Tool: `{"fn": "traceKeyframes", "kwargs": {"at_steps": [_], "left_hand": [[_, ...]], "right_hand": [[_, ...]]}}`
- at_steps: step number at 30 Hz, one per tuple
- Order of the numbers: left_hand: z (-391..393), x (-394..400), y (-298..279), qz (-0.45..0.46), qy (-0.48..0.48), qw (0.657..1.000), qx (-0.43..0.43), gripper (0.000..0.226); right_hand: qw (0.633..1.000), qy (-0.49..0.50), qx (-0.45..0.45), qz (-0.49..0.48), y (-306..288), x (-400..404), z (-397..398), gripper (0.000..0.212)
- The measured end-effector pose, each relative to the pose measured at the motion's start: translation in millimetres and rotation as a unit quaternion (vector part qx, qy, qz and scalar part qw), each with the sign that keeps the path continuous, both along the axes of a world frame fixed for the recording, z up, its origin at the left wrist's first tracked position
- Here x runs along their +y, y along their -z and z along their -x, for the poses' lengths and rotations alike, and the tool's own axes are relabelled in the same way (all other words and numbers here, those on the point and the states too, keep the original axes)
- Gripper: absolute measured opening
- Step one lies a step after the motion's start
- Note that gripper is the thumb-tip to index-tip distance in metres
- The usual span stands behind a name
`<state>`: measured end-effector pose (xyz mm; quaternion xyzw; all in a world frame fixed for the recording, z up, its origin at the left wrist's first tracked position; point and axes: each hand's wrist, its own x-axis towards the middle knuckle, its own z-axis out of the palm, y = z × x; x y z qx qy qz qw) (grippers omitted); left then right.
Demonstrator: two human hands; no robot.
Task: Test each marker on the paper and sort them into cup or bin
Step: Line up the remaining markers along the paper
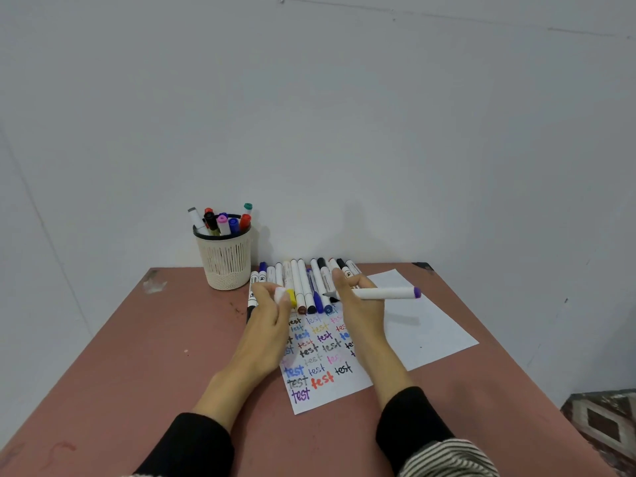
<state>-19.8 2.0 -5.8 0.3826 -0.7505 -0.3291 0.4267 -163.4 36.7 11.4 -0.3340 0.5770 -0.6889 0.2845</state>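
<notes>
Fingers of the right hand [358, 304] form a closed grip on an uncapped white marker [382, 293], which lies level just above the far edge of the paper [430, 325], its grey tip pointing left and its purple end right; the left hand [272, 311], over the paper's left side, has its grip curled round a small white cap [280, 295]. A row of markers [306, 284] lies along the far edge of the paper, whose near half is filled with the word "test" in many colours, and left of and beyond the paper on the reddish tabletop [155, 356] stands a cream mesh cup [225, 259] holding several capped markers.
</notes>
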Motion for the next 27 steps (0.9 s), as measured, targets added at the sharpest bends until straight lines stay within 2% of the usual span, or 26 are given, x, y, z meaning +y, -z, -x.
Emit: {"fn": "traceKeyframes", "kwargs": {"at_steps": [2, 4, 7, 10, 15, 27], "left_hand": [[-0.1, -3.8, 1.9, 0.017, 0.004, 1.0, 0.004, 0.009], [-1.5, -9.6, 3.9, 0.029, -0.008, 0.999, 0.015, 0.005], [-2.0, -15.3, 3.9, -0.006, -0.024, 0.999, 0.036, 0.018], [-2.7, -19.5, 4.7, -0.04, -0.022, 0.998, 0.039, 0.028], [-2.7, -24.1, 8.7, -0.072, -0.008, 0.994, 0.088, 0.017], [-2.7, -19.7, 2.8, -0.08, 0.071, 0.99, 0.094, 0.014]], "right_hand": [[1.0, -0.017, -0.006, -0.007, -0.5, -7.8, -7.0, 0.029], [0.996, -0.056, -0.069, -0.002, -2.3, -11.9, -12.3, 0.027], [0.982, -0.091, -0.166, 0.008, -4.0, -13.6, -9.2, 0.028], [0.983, -0.078, -0.165, 0.0, -5.0, -12.0, -5.4, 0.019], [0.983, -0.016, -0.185, 0.002, -7.0, -8.5, -0.6, 0.009], [0.981, -0.021, -0.194, 0.001, -5.8, -6.1, 2.8, 0.017]]}}
